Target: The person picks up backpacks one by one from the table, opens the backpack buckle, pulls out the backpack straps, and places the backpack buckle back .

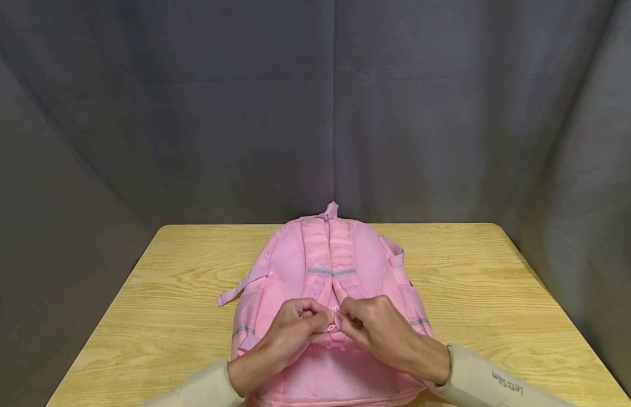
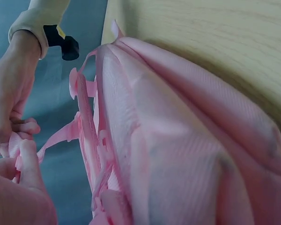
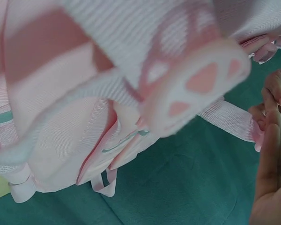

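A pink backpack (image 1: pixel 285 254) lies on the table with its shoulder straps facing up. Over its lower middle, my left hand (image 1: pixel 292 328) and right hand (image 1: pixel 381 330) meet almost fingertip to fingertip. Both pinch a narrow pink webbing strap (image 2: pixel 58 136), which stretches out from the bag to the fingers in the left wrist view. In the right wrist view the same strap (image 3: pixel 229 119) ends in a small pink piece at the fingertips, partly hidden by them. A pink plastic buckle (image 3: pixel 196 82) with triangular openings looms close to that camera.
The wood-grain table (image 1: pixel 158 316) extends on both sides of the backpack. A loose side strap (image 1: pixel 241 288) sticks out to the left, and a strap loop (image 1: pixel 394 251) stands out at the right. Dark grey curtains (image 1: pixel 244 113) hang behind and at both sides.
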Motion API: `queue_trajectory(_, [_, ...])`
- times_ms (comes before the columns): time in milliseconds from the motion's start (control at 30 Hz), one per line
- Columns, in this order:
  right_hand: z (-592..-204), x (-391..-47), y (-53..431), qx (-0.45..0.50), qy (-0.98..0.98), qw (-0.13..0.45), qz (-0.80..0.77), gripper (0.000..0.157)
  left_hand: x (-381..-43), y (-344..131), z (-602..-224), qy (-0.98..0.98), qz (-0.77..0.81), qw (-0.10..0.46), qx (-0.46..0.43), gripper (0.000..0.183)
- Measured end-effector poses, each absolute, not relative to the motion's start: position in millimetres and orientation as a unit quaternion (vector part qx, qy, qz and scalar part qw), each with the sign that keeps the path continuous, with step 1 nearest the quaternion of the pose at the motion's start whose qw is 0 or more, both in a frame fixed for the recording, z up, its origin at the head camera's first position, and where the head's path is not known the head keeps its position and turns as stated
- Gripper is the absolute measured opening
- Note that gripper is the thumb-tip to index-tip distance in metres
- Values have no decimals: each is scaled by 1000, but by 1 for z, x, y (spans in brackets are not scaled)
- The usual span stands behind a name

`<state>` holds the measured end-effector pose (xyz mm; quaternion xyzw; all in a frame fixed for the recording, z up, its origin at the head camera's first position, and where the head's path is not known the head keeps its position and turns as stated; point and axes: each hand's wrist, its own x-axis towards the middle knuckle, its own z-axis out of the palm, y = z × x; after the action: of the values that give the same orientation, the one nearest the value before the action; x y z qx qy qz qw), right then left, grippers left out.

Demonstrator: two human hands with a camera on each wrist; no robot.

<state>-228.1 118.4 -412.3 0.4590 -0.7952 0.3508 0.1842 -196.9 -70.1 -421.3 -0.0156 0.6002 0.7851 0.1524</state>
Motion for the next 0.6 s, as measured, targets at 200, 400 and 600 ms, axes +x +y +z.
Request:
queue_trajectory(200, [-408,-232,124,428,-819,170,342,20,-196,-72,-419,650,746,146,11,11])
queue_trajectory(400, [-404,-244,133,400,-847,160,310,12,-194,-75,-416,677,721,141,42,16])
queue_trajectory(600, [-412,-256,140,462,-826,41,320,26,-192,-78,-414,723,675,131,74,16])
